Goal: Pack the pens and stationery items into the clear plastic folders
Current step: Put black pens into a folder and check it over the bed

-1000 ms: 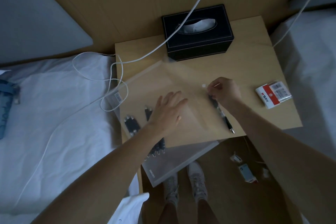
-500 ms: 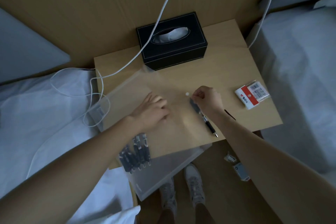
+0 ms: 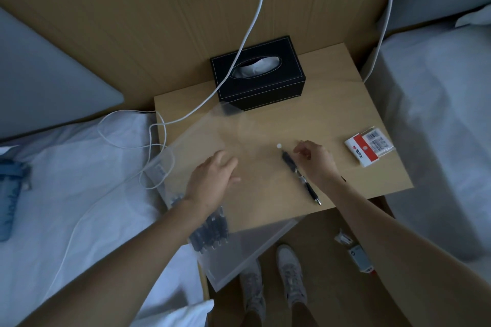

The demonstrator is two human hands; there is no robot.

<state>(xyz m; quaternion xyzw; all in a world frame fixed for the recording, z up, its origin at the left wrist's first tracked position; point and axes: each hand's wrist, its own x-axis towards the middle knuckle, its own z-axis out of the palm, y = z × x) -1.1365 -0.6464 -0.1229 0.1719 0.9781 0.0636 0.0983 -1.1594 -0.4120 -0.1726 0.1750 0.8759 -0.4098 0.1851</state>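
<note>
A clear plastic folder (image 3: 247, 207) lies slantwise across the wooden nightstand (image 3: 332, 103), its white snap button (image 3: 278, 145) near the middle. My left hand (image 3: 212, 180) rests on it with relaxed fingers. Several black pens (image 3: 210, 231) sit inside the folder beneath my left forearm. One black pen (image 3: 300, 176) lies at the folder's right edge, upper end hazy under the plastic, tip pointing toward me. My right hand (image 3: 316, 163) is just right of that pen, thumb and forefinger pinched together at the folder's edge. A red-and-white stationery packet (image 3: 369, 147) lies at the right.
A black tissue box (image 3: 259, 74) stands at the back. A white cable (image 3: 247, 34) runs from the wall socket across the box to the left bed. Beds flank the nightstand. Small packets (image 3: 358, 255) lie on the floor by my shoes.
My right hand has come off the top of the single pen and now sits beside it. My left hand has shifted slightly on the folder. The pen has stayed in place.
</note>
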